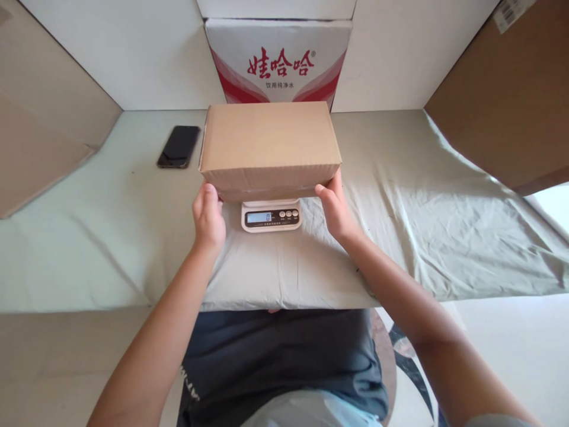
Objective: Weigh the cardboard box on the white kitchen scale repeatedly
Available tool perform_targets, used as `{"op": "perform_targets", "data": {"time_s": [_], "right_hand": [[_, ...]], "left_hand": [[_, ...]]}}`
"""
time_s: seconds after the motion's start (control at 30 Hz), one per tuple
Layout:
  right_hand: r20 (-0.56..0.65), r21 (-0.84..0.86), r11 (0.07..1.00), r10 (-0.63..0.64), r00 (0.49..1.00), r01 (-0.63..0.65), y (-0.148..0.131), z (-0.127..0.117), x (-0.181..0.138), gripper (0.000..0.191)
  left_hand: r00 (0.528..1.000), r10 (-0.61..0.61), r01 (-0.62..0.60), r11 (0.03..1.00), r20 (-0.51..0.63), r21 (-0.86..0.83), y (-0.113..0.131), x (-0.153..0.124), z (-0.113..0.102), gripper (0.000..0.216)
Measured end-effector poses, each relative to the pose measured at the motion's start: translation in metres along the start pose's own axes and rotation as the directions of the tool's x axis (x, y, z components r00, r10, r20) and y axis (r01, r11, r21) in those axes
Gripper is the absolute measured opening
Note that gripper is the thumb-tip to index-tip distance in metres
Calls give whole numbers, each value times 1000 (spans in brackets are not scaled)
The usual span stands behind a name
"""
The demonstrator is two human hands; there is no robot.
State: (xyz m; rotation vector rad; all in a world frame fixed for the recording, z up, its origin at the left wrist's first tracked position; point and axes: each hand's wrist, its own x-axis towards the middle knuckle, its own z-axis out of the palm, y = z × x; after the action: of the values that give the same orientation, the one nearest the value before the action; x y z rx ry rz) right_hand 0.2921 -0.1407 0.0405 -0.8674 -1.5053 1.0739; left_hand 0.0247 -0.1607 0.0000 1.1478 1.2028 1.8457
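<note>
A closed brown cardboard box (pixel 269 136) is held level between my two hands. My left hand (pixel 210 216) grips its near left corner, thumb on the front side and the other fingers partly hidden. At the near right corner my right hand (pixel 334 204) grips the box in the same way. Under the box's front edge sits a small white digital kitchen scale (pixel 272 216). Its display reads 0, with several round buttons to the right. The box hides the scale's platform, so whether the two touch cannot be seen.
A black smartphone (pixel 178 146) lies left of the box on the pale green cloth (pixel 133 237). Behind stands a white and red carton (pixel 280 38) with Chinese lettering. Large cardboard panels flank the table at left (pixel 48 112) and right (pixel 511 101).
</note>
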Motion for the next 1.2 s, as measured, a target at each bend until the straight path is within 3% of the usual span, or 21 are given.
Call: {"op": "perform_targets", "data": {"time_s": [0.5, 0.7, 0.97, 1.2], "right_hand": [[5, 98, 995, -15, 1000, 14, 11, -3, 1, 90], [-93, 96, 995, 24, 995, -15, 28, -14, 7, 94], [-221, 152, 988, 57, 974, -23, 31, -28, 11, 89], [-268, 183, 980, 132, 954, -85, 52, -35, 20, 91]], "left_hand": [[997, 67, -65, 996, 35, -69, 1, 7, 5, 57], [997, 78, -76, 993, 20, -89, 6, 9, 8, 61], [997, 71, -70, 992, 1, -103, -7, 22, -10, 61], [994, 96, -101, 990, -46, -103, -34, 40, -31, 55]]}}
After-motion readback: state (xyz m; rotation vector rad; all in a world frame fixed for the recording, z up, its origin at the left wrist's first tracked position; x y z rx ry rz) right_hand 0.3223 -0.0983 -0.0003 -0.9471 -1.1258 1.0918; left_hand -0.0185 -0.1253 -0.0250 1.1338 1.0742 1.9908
